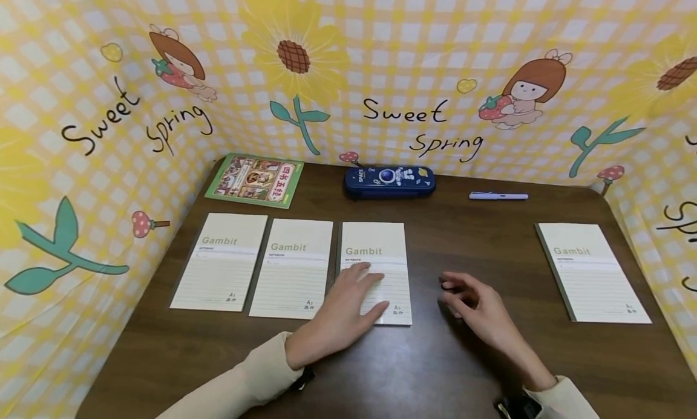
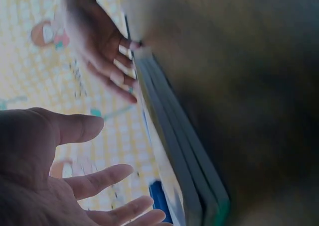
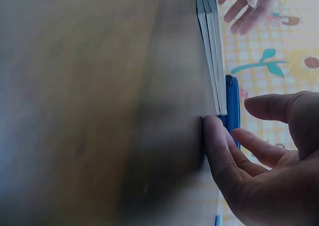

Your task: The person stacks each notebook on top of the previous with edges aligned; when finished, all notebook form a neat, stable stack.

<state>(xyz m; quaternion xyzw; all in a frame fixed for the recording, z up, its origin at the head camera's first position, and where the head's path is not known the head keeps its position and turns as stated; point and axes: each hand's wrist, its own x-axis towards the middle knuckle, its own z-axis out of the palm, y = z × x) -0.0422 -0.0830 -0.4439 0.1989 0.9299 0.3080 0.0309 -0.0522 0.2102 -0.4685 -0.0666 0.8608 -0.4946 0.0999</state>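
Note:
In the head view my left hand (image 1: 340, 313) lies over the lower left part of a Gambit notebook (image 1: 376, 234), fingers spread and slightly bent. Two matching notebooks, a middle one (image 1: 299, 237) and a left one (image 1: 231, 231), lie to its left in a row. My right hand (image 1: 481, 310) is to the right of that row, low over the table, its fingers loosely bent and holding nothing. In the right wrist view a fingertip of the right hand (image 3: 264, 171) is right at the table surface. The left wrist view shows the left hand (image 2: 60, 161) with fingers apart beside the notebooks' edges (image 2: 174, 131).
Another Gambit notebook (image 1: 590, 274) lies at the table's right side. Along the back are a green-bordered book (image 1: 255, 180), a dark blue pencil case (image 1: 389, 182) with a space print, and a lavender pen (image 1: 498, 196). A yellow checked cloth (image 1: 408, 56) walls the table (image 1: 452, 358).

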